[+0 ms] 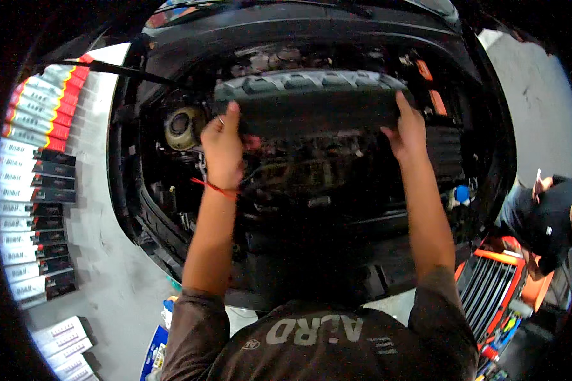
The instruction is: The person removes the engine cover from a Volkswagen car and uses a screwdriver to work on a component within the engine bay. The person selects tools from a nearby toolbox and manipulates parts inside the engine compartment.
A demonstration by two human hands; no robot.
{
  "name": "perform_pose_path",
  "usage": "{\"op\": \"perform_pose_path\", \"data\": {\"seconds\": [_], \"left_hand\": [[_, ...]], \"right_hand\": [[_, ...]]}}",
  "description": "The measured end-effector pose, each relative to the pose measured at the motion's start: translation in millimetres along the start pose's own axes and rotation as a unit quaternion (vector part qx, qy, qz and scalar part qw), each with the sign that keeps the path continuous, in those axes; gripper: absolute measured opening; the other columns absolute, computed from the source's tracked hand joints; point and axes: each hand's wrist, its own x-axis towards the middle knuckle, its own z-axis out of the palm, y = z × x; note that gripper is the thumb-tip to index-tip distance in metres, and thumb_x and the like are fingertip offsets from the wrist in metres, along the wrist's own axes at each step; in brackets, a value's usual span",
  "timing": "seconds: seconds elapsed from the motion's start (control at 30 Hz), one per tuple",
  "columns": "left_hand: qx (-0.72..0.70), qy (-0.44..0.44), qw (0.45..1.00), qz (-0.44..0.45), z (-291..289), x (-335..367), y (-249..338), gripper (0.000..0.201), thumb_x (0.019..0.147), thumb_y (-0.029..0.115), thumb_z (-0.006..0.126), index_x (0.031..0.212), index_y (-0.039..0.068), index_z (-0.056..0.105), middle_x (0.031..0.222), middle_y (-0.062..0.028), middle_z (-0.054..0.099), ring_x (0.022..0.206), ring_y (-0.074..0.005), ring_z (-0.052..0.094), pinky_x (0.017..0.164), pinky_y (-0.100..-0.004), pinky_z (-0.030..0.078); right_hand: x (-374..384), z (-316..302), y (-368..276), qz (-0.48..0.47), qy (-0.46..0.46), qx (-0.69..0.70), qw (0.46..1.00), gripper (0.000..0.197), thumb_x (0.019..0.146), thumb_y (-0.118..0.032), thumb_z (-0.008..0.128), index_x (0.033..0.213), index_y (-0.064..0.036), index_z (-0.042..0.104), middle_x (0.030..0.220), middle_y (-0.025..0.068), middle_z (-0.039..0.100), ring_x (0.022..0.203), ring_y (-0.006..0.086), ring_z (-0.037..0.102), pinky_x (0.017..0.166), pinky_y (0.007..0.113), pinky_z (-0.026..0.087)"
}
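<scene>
Head view: black engine cover (311, 113) held in two hands over an open engine bay (349, 223)

At the centre of the frame, the silver-edged cover is gripped at its left end by the left hand (224, 136) and at its right end by the right hand (410, 130). Both hands are partly closed; the fingers underneath are hidden. Whether the cover is clear of the engine (318, 173) cannot be told. If one end were moved ahead of the other, the cover could be twisted and jammed, or let slip. The yellowed fluid reservoir (184, 128), just beside the left hand, might be knocked by a sideways swing; so might the orange part (437, 103) near the right hand. Side room is therefore judged tight. More space is left toward the lower centre, well short of the blue cap (462, 193) at lower right.
</scene>
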Motion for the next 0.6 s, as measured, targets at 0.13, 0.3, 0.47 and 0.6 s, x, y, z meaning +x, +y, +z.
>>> {"op": "perform_pose_path", "data": {"seconds": [0.13, 0.3, 0.47, 0.6], "left_hand": [[-0.087, -0.004, 0.996, 0.007, 48.0, 30.6, 61.2, 0.032, 0.094, 0.033, 0.068, 0.091, 0.002, 0.063, 0.082, -0.0066, 0.067, 0.060, -0.0164, 0.061, 0.054, -0.0296, 0.053], [0.006, -0.009, 1.000, 0.004, 38.6, 44.3, 93.9, 0.035, 0.093, 0.032, 0.070, 0.089, -0.001, 0.059, 0.077, -0.0100, 0.065, 0.057, -0.0175, 0.061, 0.052, -0.0312, 0.055], [0.004, 0.014, 1.000, -0.003, 38.2, 73.1, 106.0, 0.034, 0.092, 0.030, 0.071, 0.094, -0.001, 0.057, 0.078, -0.0091, 0.062, 0.059, -0.0172, 0.061, 0.054, -0.0316, 0.057], [-0.024, 0.018, 1.000, 0.001, 40.6, 82.5, 112.6, 0.035, 0.093, 0.031, 0.070, 0.100, -0.001, 0.058, 0.080, -0.0082, 0.061, 0.062, -0.0177, 0.062, 0.054, -0.0316, 0.057]], "right_hand": [[20.6, 17.8, -53.6, -0.018, 0.031, 0.000, 0.999, 0.036, 0.096, -0.034, 0.063, 0.117, -0.0051, 0.059, 0.104, 0.0085, 0.064, 0.079, 0.0217, 0.063, 0.063, 0.036, 0.056], [4.0, 35.7, -37.7, -0.011, 0.057, 0.059, 0.997, 0.030, 0.096, -0.029, 0.062, 0.107, -0.0016, 0.059, 0.094, 0.0112, 0.064, 0.072, 0.0235, 0.064, 0.060, 0.037, 0.058], [13.5, 53.7, -56.3, -0.016, 0.046, 0.070, 0.996, 0.029, 0.096, -0.028, 0.064, 0.105, -0.0002, 0.058, 0.087, 0.0117, 0.062, 0.068, 0.0201, 0.061, 0.061, 0.035, 0.058], [24.7, 61.8, -63.3, -0.034, 0.029, 0.045, 0.998, 0.028, 0.097, -0.025, 0.060, 0.104, 0.0015, 0.058, 0.090, 0.0134, 0.063, 0.065, 0.0239, 0.063, 0.055, 0.036, 0.059]]}}
